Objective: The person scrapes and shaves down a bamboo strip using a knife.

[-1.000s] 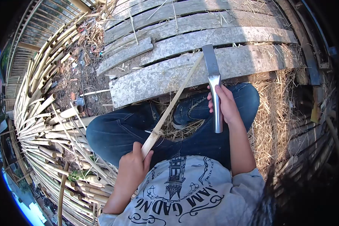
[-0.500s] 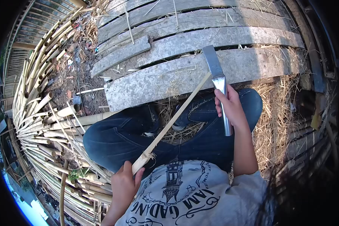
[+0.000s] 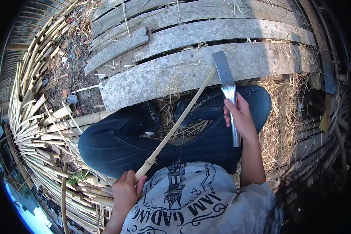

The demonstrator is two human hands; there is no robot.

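My left hand [image 3: 126,191] is closed round the lower end of a pale bamboo strip [image 3: 169,134]. The strip slants up and to the right across my lap, and its far end meets the blade's left edge. My right hand [image 3: 238,113] wraps round the shiny metal handle of a broad-bladed knife [image 3: 223,69]. Its flat grey blade points up, over the nearest plank [image 3: 144,84]. A frayed, shaggy node shows on the strip a little above my left hand.
Cut bamboo poles [image 3: 46,136] are heaped along the left. Straw-like shavings [image 3: 280,128] cover the ground at the right. A short loose board [image 3: 119,50] lies on the slatted planks, beside littered soil [image 3: 76,66]. My crossed legs [image 3: 117,144] sit below the planks.
My left hand has shifted left and down with the bamboo strip. My right hand and the knife have moved slightly right and down. The camera view has shifted too.
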